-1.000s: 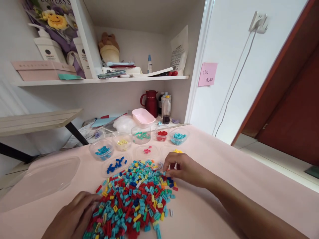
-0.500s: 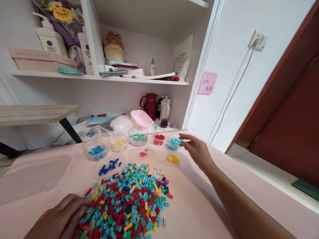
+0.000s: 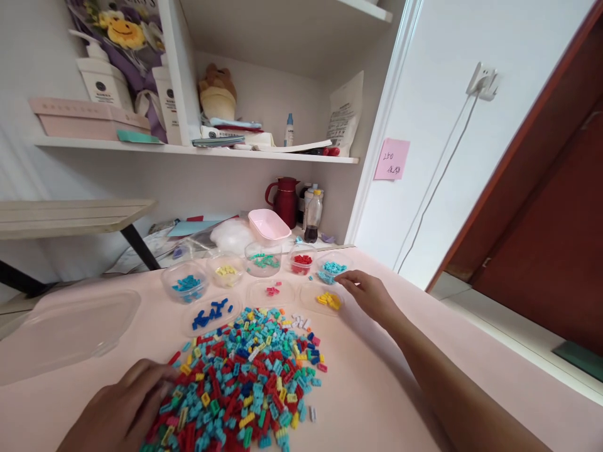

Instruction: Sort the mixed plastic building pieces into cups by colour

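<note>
A big pile of small toy building bricks (image 3: 249,376) in mixed colours lies on the pink tabletop. At its left edge my left hand (image 3: 122,402) rests with fingers loosely bent and slightly apart, touching the bricks. My right hand (image 3: 370,296) is at the near right side of a clear tub of light blue bricks (image 3: 333,269). Its fingertips are drawn together, and I cannot make out what is between them. A clear tray of yellow bricks (image 3: 328,301) sits just below that hand. One small blue brick (image 3: 311,277) lies outside the tub.
Other clear containers hold red bricks (image 3: 301,262), green bricks (image 3: 264,260), pale yellow bricks (image 3: 226,271), blue bricks (image 3: 187,284), dark blue bricks (image 3: 211,314) and pink bricks (image 3: 273,289). A clear lid (image 3: 70,329) lies left. Behind stand a pink basin (image 3: 269,225), red jug (image 3: 285,202) and bottle (image 3: 313,216).
My right hand has moved down beside the light blue tub, and its spread fingers have come together. A blue brick now shows left of that tub. My left hand stays by the pile.
</note>
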The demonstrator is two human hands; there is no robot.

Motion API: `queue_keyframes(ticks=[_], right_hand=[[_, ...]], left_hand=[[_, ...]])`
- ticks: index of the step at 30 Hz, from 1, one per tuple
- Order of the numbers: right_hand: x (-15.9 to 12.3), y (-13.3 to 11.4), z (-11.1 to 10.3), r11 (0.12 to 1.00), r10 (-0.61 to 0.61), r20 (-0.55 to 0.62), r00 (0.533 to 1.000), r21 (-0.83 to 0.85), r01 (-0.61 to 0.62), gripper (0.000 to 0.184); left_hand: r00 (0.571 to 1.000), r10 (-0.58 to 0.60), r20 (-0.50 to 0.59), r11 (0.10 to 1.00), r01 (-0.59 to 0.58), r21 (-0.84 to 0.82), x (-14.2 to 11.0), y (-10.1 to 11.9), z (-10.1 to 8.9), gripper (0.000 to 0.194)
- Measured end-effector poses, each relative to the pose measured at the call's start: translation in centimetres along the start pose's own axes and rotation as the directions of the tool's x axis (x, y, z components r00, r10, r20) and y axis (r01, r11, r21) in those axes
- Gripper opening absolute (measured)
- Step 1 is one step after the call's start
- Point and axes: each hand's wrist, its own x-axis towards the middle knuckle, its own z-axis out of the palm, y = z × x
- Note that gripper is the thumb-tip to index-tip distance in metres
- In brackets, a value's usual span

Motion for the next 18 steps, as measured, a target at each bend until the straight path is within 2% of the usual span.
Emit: queue_keyframes(ticks=[3, 5, 12, 15, 18], right_hand=[[0.0, 0.5, 0.8, 0.996, -0.047, 0.055, 0.997, -0.075, 0.051, 0.031], [0.0, 0.4, 1.2, 0.992, -0.045, 0.081, 0.996, -0.117, 0.055, 0.034], [1.3, -1.8, 0.8, 0.944, -0.117, 0.075, 0.990, -0.300, 0.134, 0.026], [2.3, -3.0, 0.2, 0.838, -0.224, 0.078, 0.971, -0.493, 0.233, 0.021], [3.0, -4.0, 0.3, 0.620, -0.408, 0.133, 0.903, -0.686, 0.380, 0.022]], left_hand=[[1.000, -0.006, 0.020, 1.000, 0.005, 0.005, 0.1, 1.3, -0.6, 0.021], [1.000, -0.013, -0.009, 1.000, 0.013, 0.005, 0.0, 1.7, -0.7, 0.022], [0.998, -0.052, -0.036, 0.998, 0.050, -0.048, 0.0, 2.3, -1.1, 0.023], [0.998, -0.053, -0.045, 0.997, 0.050, -0.063, 0.0, 2.6, -1.2, 0.024], [0.996, -0.077, -0.049, 0.995, 0.073, -0.075, 0.0, 2.7, -1.2, 0.026]])
